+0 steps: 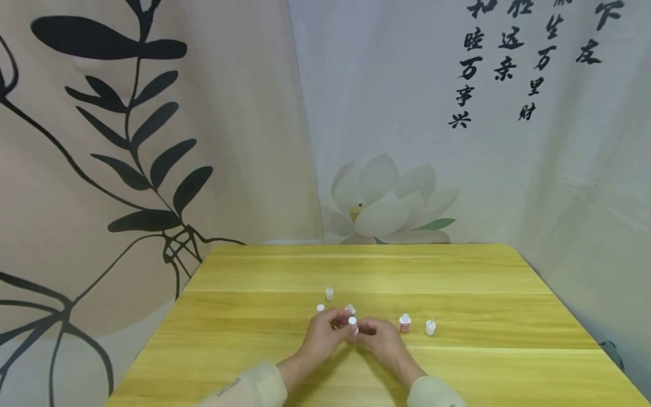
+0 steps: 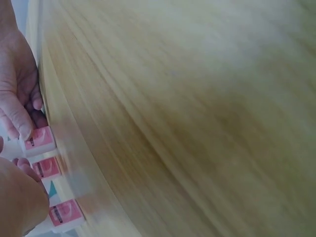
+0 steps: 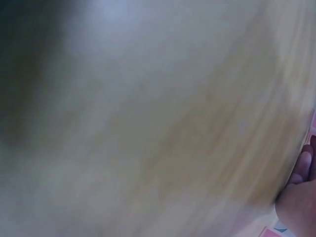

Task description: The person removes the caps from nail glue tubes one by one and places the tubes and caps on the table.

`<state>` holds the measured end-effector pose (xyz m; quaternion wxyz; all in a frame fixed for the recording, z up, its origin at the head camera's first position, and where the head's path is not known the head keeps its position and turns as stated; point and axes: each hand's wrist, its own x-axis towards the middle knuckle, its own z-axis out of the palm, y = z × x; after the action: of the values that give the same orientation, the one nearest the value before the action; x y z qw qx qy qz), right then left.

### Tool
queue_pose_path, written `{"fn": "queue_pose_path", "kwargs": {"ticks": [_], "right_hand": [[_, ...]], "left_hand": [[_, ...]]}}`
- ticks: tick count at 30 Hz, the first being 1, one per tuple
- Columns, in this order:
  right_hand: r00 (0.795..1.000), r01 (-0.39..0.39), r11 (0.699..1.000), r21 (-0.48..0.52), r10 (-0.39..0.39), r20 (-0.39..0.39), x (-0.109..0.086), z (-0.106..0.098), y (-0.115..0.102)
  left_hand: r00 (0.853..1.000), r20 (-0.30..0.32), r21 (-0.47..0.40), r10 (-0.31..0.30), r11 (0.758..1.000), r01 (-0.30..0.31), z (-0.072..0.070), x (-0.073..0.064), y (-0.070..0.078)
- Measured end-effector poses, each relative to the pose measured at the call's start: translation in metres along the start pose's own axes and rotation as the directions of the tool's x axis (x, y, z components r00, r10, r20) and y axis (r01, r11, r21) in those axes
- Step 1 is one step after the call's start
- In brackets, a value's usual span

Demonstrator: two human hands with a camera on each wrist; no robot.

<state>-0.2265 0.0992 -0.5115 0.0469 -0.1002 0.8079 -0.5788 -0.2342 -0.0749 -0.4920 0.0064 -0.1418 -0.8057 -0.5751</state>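
Both hands meet over the table around a small white bottle (image 1: 352, 321) with a pink label. My left hand (image 1: 321, 334) grips it from the left, its thumb and index finger close to the white cap. From the other side, my right hand (image 1: 380, 340) pinches the same bottle lower down. Just behind the fingers stand a white-capped bottle (image 1: 320, 308) and another small white piece (image 1: 350, 308), both partly hidden. In the left wrist view, pink-labelled bottles (image 2: 65, 213) line up beside the hands. The right wrist view catches only part of the right hand (image 3: 298, 197).
Right of the hands stands a white bottle (image 1: 404, 323) with a red-pink label, with a small white cap-like piece (image 1: 430, 327) beside it. A similar white piece (image 1: 329, 294) sits farther back. The wooden table (image 1: 483, 282) ends at a printed curtain (image 1: 254, 113).
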Motion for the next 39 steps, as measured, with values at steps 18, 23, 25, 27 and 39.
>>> {"fn": "queue_pose_path", "kwargs": {"ticks": [18,23,25,27,39], "right_hand": [[1.000,0.003,1.000,-0.015,-0.003,-0.004,0.0005,-0.0005,0.0000],[1.000,0.005,1.000,-0.029,-0.005,-0.014,0.0014,-0.0001,0.0009],[1.000,0.004,1.000,-0.023,-0.005,-0.014,0.0012,0.0000,0.0012],[1.000,-0.003,1.000,-0.015,0.003,-0.012,0.0010,0.0000,0.0018],[1.000,0.023,1.000,-0.019,-0.024,-0.020,-0.0001,0.0012,0.0012]], "left_hand": [[1.000,0.001,0.001,-0.001,1.000,0.001,0.0005,-0.0001,-0.0028],[1.000,0.000,0.013,-0.007,1.000,0.007,0.0009,0.0003,-0.0032],[1.000,-0.004,0.013,-0.001,1.000,0.001,0.0011,0.0002,-0.0035],[1.000,-0.007,0.012,0.001,1.000,-0.001,0.0013,-0.0001,-0.0037],[1.000,-0.006,0.007,0.008,1.000,-0.008,0.0014,0.0005,-0.0014]]}}
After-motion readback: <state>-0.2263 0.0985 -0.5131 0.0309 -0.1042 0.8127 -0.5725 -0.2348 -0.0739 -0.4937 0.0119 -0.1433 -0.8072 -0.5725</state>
